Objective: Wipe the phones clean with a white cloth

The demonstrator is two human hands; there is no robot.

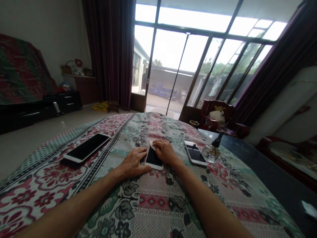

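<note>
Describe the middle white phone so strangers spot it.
Find the pink, green and grey floral tablecloth before dark-framed glass doors. On it, the black-screened white phone lies between a left white phone and a right white phone. Only this one has the left hand and right hand on it.

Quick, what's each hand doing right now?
Left hand: open, fingers and thumb at the edge of the middle phone.
Right hand: holding a small white cloth or tissue on it.
</note>
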